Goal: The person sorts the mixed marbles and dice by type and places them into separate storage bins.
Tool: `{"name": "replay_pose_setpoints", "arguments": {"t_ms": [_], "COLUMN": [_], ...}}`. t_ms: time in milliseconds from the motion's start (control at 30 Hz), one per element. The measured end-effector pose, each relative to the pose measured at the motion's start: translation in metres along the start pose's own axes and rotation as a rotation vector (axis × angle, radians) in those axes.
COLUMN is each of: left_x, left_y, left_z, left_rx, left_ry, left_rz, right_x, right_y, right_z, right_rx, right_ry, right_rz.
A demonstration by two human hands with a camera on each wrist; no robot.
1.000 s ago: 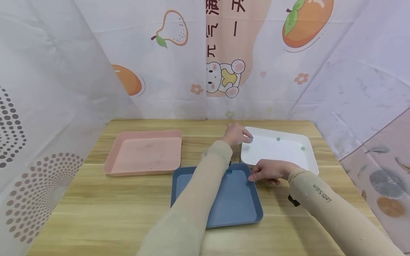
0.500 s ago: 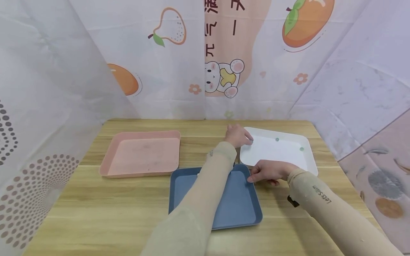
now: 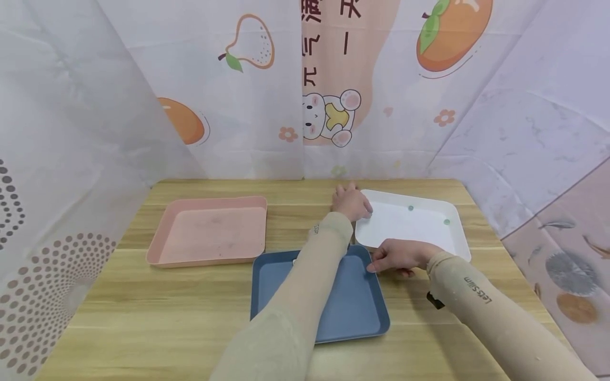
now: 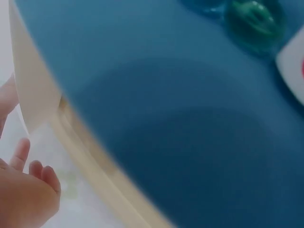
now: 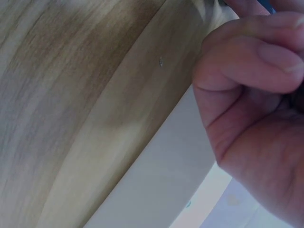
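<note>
At the left end of the white tray (image 3: 431,244), my left hand (image 3: 350,205) reaches over the rim. Its fingertips pinch a small glass bead (image 3: 370,213), mostly hidden by the fingers. Two green glass beads (image 3: 411,208) lie farther along that tray. My right hand (image 3: 400,254) grips the right rim of the blue tray (image 3: 352,296), thumb over the edge and the other fingers curled below. Inside the blue tray, the left wrist view shows a green glass bead (image 4: 254,21), a blue bead (image 4: 204,4) and part of a white piece with a red mark (image 4: 294,66).
A pink tray (image 3: 219,233) stands at the back left of the wooden table (image 3: 190,312). Printed curtains (image 3: 267,116) close off the back and sides. My left forearm (image 3: 305,286) crosses over the blue tray and covers part of it.
My left hand has shifted slightly toward me at the white tray's left end, and the bead at its fingertips is more covered. The right hand stays on the blue tray's rim.
</note>
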State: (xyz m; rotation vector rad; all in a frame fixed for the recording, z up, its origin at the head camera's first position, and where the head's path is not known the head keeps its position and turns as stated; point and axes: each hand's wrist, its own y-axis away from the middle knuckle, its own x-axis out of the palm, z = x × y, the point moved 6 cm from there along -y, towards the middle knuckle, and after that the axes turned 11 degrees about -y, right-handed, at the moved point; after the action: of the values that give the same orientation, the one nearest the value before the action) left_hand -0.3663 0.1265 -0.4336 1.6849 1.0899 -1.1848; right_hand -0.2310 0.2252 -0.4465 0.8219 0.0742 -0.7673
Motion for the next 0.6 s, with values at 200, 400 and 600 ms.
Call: {"name": "replay_pose_setpoints", "arguments": {"t_ms": [200, 400, 600], "left_x": [0.002, 0.000, 0.000], "left_y": [0.000, 0.005, 0.011], "left_z": [0.004, 0.002, 0.001], "left_rx": [-0.009, -0.018, -0.058], "left_ry": [-0.071, -0.121, -0.099], "left_rz": [0.021, 0.061, 0.093], "right_x": [0.000, 0.000, 0.000], "right_y": [0.001, 0.001, 0.001], "right_z": [0.000, 0.000, -0.002], "right_rx": [0.009, 0.002, 0.006], "right_ry": [0.004, 0.008, 0.009], "right_rz": [-0.007, -0.010, -0.022]}}
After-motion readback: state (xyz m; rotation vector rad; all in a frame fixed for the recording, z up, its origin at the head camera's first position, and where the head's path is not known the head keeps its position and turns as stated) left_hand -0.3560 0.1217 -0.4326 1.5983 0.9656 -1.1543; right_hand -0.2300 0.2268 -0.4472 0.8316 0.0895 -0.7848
